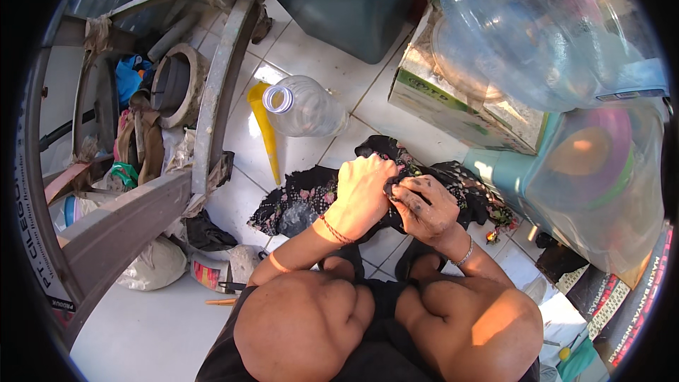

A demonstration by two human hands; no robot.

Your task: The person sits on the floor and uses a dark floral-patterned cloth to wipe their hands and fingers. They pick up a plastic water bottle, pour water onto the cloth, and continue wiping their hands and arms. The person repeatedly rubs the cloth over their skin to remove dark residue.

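Observation:
In front of my knees, my left hand (364, 194) is closed, knuckles up, on a bunched part of a black floral cloth (382, 147). My right hand (426, 206) pinches a dark, twisted bit of the same cloth right beside it, and its fingers carry black smudges. The rest of the cloth spreads over the tiles to both sides, under my hands. On its left part lies a crumpled piece of clear plastic (297, 219). Beyond the cloth are an uncapped clear plastic bottle (311, 107) and a long yellow funnel (266, 138).
A dark green bin (339, 18) with a white liner stands at the far side. To the right are a cardboard box (460, 110), a large clear water jug (537, 35) and a bagged stack of tubs (594, 170). A metal frame (223, 92) with clutter borders the left.

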